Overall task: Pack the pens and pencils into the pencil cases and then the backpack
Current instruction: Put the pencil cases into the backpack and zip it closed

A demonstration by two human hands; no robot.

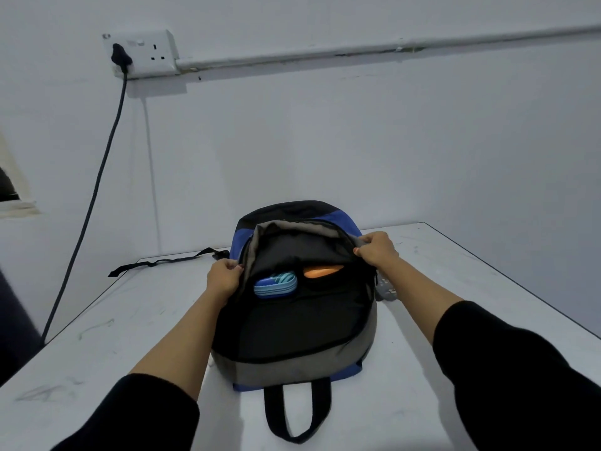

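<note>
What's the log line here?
backpack: open on table | left hand: grips left rim | right hand: grips right rim | inside: blue striped pencil case, orange pencil case

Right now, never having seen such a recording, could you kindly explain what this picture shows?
No machine here: a person wears a camera on the head, looking forward and down at their own arms. A blue, grey and black backpack lies on a white table. The left hand and the right hand each grip an edge of its opening, holding it apart. Inside sit a blue striped pencil case and, to its right, an orange pencil case.
</note>
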